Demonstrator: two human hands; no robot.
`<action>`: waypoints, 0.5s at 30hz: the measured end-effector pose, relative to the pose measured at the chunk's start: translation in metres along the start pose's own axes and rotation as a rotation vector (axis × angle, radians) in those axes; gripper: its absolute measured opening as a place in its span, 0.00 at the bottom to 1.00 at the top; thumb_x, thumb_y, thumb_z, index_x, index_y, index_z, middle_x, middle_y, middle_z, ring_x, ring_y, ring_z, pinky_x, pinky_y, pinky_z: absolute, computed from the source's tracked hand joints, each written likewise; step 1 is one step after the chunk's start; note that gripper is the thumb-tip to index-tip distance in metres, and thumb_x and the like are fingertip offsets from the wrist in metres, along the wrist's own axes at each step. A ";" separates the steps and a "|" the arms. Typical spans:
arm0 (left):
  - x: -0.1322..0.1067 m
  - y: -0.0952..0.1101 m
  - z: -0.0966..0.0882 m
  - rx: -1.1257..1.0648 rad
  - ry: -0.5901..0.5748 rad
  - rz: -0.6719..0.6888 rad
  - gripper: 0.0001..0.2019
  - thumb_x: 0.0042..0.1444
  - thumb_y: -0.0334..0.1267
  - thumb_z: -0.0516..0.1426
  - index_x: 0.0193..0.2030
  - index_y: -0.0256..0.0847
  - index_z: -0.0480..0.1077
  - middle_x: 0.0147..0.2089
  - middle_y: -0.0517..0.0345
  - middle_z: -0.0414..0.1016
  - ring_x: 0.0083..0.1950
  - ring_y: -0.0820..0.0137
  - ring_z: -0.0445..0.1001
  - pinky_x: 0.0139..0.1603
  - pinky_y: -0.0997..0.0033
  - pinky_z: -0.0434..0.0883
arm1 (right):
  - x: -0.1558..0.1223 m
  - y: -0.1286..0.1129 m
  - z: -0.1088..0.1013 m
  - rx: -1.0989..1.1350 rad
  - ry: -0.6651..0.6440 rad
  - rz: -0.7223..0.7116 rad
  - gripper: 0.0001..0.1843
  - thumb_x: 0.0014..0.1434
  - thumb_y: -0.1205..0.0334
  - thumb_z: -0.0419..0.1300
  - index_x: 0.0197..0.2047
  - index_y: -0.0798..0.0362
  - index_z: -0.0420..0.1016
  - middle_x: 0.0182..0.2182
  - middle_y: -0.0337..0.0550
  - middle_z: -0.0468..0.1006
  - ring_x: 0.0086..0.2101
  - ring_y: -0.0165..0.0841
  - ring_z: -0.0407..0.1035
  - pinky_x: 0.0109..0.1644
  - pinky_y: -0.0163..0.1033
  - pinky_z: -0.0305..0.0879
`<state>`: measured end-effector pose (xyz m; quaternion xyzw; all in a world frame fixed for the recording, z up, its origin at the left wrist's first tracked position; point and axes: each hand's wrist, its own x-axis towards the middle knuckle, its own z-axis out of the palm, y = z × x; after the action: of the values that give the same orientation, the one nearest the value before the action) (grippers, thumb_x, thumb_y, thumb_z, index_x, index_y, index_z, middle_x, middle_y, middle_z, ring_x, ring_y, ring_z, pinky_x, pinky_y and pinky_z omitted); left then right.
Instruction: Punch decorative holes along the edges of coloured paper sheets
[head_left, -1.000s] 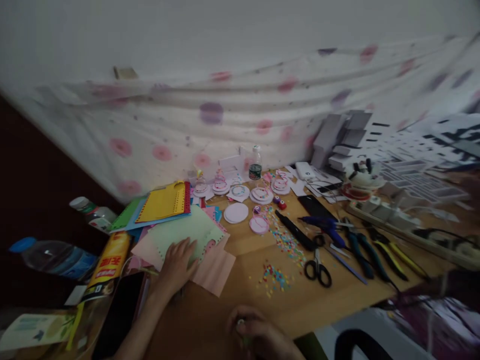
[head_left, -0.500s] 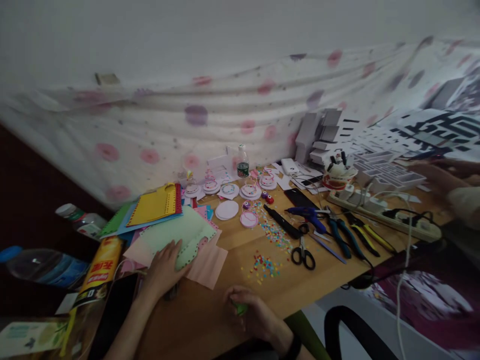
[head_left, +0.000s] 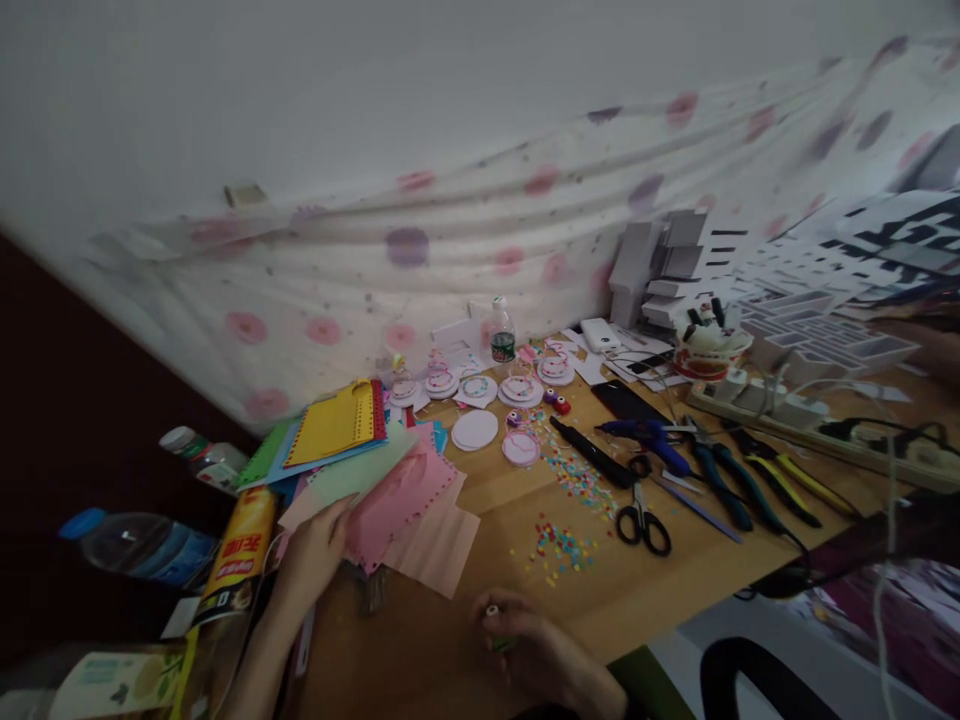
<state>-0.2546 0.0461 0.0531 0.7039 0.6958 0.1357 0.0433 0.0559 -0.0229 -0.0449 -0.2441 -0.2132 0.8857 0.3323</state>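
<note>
My left hand (head_left: 311,553) grips the near edge of a pale green paper sheet (head_left: 352,477) and tilts it up off a stack of pink sheets (head_left: 409,505) on the wooden table (head_left: 480,655). My right hand (head_left: 529,645) rests closed at the table's near edge around a small green object (head_left: 496,637) that I cannot make out. Loose coloured confetti (head_left: 561,545) lies just beyond that hand. A yellow punched card (head_left: 339,422) sits behind the sheets.
Black scissors (head_left: 641,522), pliers (head_left: 720,480) and a blue glue gun (head_left: 646,436) lie to the right. A power strip (head_left: 817,432) with cables runs along the right. Water bottles (head_left: 142,545) and a yellow can (head_left: 240,550) crowd the left. Round paper discs (head_left: 474,430) stand at the back by a small bottle (head_left: 502,332).
My left hand has lifted the green sheet's edge and drawn it left, uncovering the pink sheet beneath. My right hand stays closed near the table edge. The view has swung slightly.
</note>
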 end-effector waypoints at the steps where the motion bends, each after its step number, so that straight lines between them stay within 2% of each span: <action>1: -0.004 0.001 -0.001 -0.018 0.058 0.040 0.25 0.63 0.39 0.42 0.57 0.35 0.74 0.54 0.47 0.80 0.54 0.59 0.79 0.52 0.61 0.76 | 0.001 0.001 -0.001 -0.017 -0.006 0.008 0.20 0.41 0.57 0.75 0.37 0.57 0.79 0.23 0.33 0.69 0.20 0.22 0.61 0.22 0.29 0.55; 4: -0.030 0.015 0.005 -0.011 0.284 0.179 0.25 0.62 0.33 0.42 0.60 0.36 0.72 0.60 0.48 0.77 0.60 0.61 0.75 0.61 0.59 0.71 | 0.004 -0.001 0.007 -0.096 -0.018 0.015 0.30 0.43 0.47 0.75 0.45 0.55 0.78 0.26 0.33 0.70 0.20 0.23 0.63 0.21 0.29 0.55; 6: -0.054 0.032 0.017 0.033 0.376 0.242 0.24 0.64 0.31 0.43 0.61 0.39 0.70 0.63 0.47 0.74 0.65 0.58 0.71 0.67 0.50 0.65 | 0.010 -0.006 0.022 -0.180 0.026 -0.038 0.35 0.47 0.38 0.72 0.49 0.55 0.77 0.28 0.34 0.71 0.21 0.23 0.62 0.22 0.29 0.55; 8: -0.077 0.053 0.035 0.059 0.453 0.291 0.23 0.64 0.30 0.45 0.61 0.45 0.71 0.64 0.48 0.73 0.65 0.54 0.69 0.69 0.40 0.58 | 0.020 -0.011 0.039 -0.267 0.090 -0.137 0.34 0.48 0.34 0.70 0.45 0.56 0.78 0.27 0.34 0.70 0.21 0.22 0.61 0.23 0.29 0.55; 10: -0.099 0.073 0.055 0.043 0.488 0.258 0.25 0.64 0.29 0.45 0.62 0.53 0.69 0.65 0.51 0.71 0.67 0.52 0.67 0.71 0.34 0.51 | 0.031 -0.010 0.049 -0.315 0.130 -0.187 0.33 0.45 0.32 0.70 0.35 0.57 0.76 0.23 0.33 0.68 0.21 0.23 0.60 0.23 0.30 0.55; 11: -0.109 0.080 0.064 0.005 0.492 0.239 0.24 0.65 0.30 0.47 0.63 0.56 0.68 0.67 0.51 0.69 0.68 0.51 0.66 0.70 0.31 0.51 | 0.036 -0.007 0.051 -0.310 0.165 -0.197 0.33 0.43 0.32 0.71 0.32 0.56 0.75 0.22 0.33 0.68 0.21 0.24 0.60 0.24 0.30 0.56; 13: -0.128 0.090 0.076 -0.162 0.468 0.149 0.26 0.64 0.38 0.54 0.68 0.58 0.61 0.69 0.50 0.65 0.69 0.48 0.63 0.69 0.32 0.57 | 0.041 0.000 0.047 -0.271 0.242 -0.195 0.32 0.40 0.35 0.74 0.31 0.56 0.75 0.22 0.35 0.71 0.22 0.25 0.63 0.27 0.32 0.59; 15: -0.146 0.093 0.081 -0.412 0.397 -0.030 0.33 0.61 0.46 0.59 0.71 0.57 0.54 0.71 0.48 0.63 0.69 0.48 0.63 0.66 0.37 0.65 | 0.040 0.007 0.040 -0.240 0.291 -0.183 0.30 0.38 0.39 0.76 0.32 0.56 0.77 0.24 0.37 0.74 0.25 0.28 0.66 0.32 0.34 0.63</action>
<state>-0.1437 -0.0907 -0.0205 0.6296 0.6588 0.4087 0.0504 0.0030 -0.0090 -0.0286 -0.3868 -0.2883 0.7756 0.4072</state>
